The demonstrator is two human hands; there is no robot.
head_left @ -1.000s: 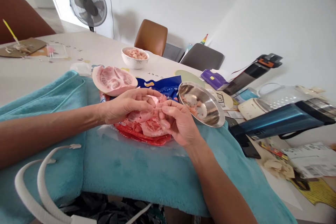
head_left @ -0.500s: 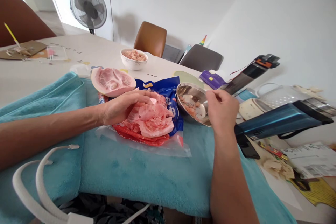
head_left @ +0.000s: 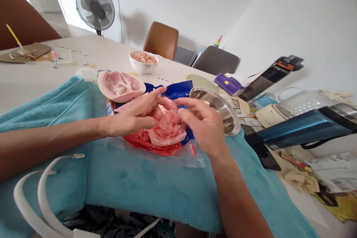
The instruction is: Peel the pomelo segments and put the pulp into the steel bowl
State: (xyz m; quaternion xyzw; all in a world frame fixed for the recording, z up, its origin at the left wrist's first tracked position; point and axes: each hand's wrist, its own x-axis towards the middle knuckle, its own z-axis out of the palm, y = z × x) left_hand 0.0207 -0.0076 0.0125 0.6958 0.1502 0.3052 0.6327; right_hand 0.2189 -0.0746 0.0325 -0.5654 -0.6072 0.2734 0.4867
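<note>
Pink pomelo pieces and thin torn membrane (head_left: 169, 128) lie heaped on a blue and red plastic bag (head_left: 156, 149). My left hand (head_left: 136, 115) rests over the heap's left side, index finger and thumb stretched apart, other fingers bent among the pieces. From the right, my right hand (head_left: 206, 126) reaches to the heap's edge; its thumb and index tips are apart, and nothing shows held between them. Behind my left hand sits a cut pomelo half (head_left: 121, 85), cut face up. A steel bowl (head_left: 231, 113) stands behind my right hand, which hides part of it.
A teal towel (head_left: 150, 186) covers the near table. Farther back stands a white bowl (head_left: 143, 67) of pink pulp. To the right are a blue bottle (head_left: 301, 126), a black phone (head_left: 262, 152) and a purple item (head_left: 228, 83). White cables (head_left: 41, 193) lie front left.
My right hand has moved left from over the steel bowl to the pomelo heap, its fingers opening out. My left hand has turned, its index finger now raised and thumb spread.
</note>
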